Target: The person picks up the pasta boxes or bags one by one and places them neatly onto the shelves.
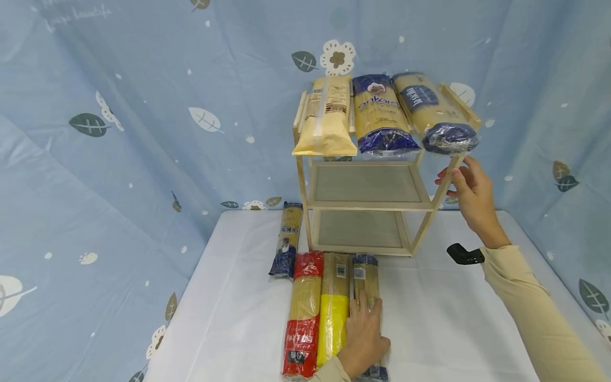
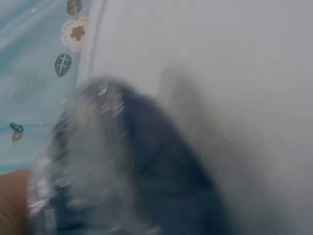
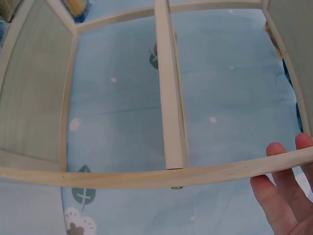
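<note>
My left hand [image 1: 365,337] lies over a blue-ended spaghetti packet [image 1: 366,270], gripping it between fingers and thumb. That packet's blue plastic end [image 2: 156,161] looms blurred in the left wrist view. Up at the right, my right hand [image 1: 472,193] holds the front right post [image 1: 441,185] of a wooden shelf rack [image 1: 369,205]. In the right wrist view, fingers [image 3: 276,203] lie around this post. A yellow spaghetti packet [image 1: 332,323] lies just left of the blue-ended one, and a red spaghetti packet [image 1: 305,302] lies beyond it.
On the rack's top lie a cream packet [image 1: 329,114], a blue-and-yellow packet [image 1: 382,114] and another pasta packet [image 1: 431,111], their ends jutting forward. Left of the rack, another blue-ended packet [image 1: 287,239] lies on the white table [image 1: 229,302]. A blue patterned curtain [image 1: 143,106] surrounds the table.
</note>
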A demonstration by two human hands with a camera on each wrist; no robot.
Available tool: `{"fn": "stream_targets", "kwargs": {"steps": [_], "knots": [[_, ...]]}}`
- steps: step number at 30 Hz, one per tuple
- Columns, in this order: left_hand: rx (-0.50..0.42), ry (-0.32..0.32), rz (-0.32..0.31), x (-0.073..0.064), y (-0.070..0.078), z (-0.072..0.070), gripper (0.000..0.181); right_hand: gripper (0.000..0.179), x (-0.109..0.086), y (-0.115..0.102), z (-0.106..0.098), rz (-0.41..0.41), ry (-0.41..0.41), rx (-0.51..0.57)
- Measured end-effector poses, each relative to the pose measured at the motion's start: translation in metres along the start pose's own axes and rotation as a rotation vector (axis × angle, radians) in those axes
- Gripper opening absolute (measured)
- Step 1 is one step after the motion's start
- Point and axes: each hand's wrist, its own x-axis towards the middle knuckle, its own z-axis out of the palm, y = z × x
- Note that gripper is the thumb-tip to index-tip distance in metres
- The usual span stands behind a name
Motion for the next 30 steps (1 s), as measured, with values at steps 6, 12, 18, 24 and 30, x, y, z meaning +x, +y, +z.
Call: {"fn": "stream_targets", "kwargs": {"steps": [6,12,18,24,30], "knots": [[-0.185,0.138,0.049,-0.004,0.000,0.002,0.071,0.038,-0.001,-0.001,-0.001,0.001,0.005,0.011],[-0.291,0.228,0.092,-0.007,0.001,0.002,0.067,0.037,-0.004,-0.015,0.002,0.002,0.002,0.024],[-0.362,0.321,0.123,-0.009,0.005,-0.006,0.068,0.039,-0.002,-0.007,0.004,-0.002,0.000,0.014],[-0.407,0.351,0.156,-0.009,0.011,-0.029,0.068,0.037,-0.003,-0.018,0.005,-0.006,-0.004,0.011],[-0.478,0.326,0.195,-0.013,0.018,-0.056,0.070,0.037,-0.006,-0.030,0.005,-0.013,-0.004,0.017]]}}
